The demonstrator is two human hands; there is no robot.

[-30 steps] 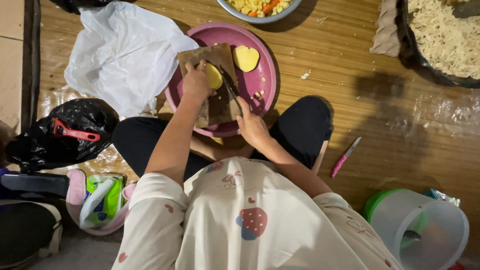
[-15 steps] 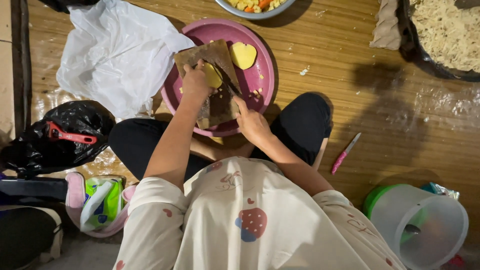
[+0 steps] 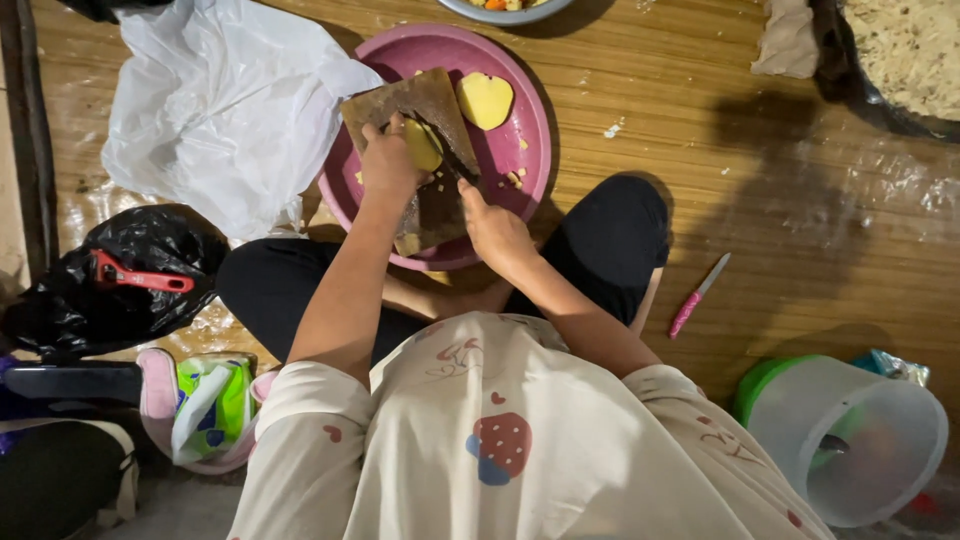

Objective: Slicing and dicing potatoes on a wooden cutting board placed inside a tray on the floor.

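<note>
The left hand (image 3: 388,165) curls its fingers down over a peeled yellow potato piece (image 3: 424,146), pinning it to a small dark wooden cutting board (image 3: 425,105). The right hand (image 3: 495,228) is wrapped tight around the handle of a knife (image 3: 447,155), whose dark blade runs up and left from the fist and meets the potato piece just beside the left fingertips. The handle itself is hidden inside the fist.

The cutting board lies tilted inside a round pink plate (image 3: 520,100) on the woven floor mat (image 3: 700,150). Beside the board, on the bare upper part of the plate, sits a potato half (image 3: 485,99), cut face up. A few small pale scraps (image 3: 514,178) lie on the plate to the right of the knife.

The person sits cross-legged with the plate just in front of the knees. To the left of the plate lies a crumpled white plastic bag (image 3: 220,105), and below it a black plastic bag (image 3: 115,280) with a red-handled tool (image 3: 135,276) resting on it. To the right of the right knee, well apart from the plate, a small pink-handled knife (image 3: 698,296) lies on the mat. Farther right and nearer the camera stands a translucent plastic container (image 3: 860,440) with a green rim. At the top right edge a dark pan (image 3: 880,60) holds pale shredded food, and a bowl (image 3: 505,8) shows at the top edge.
</note>
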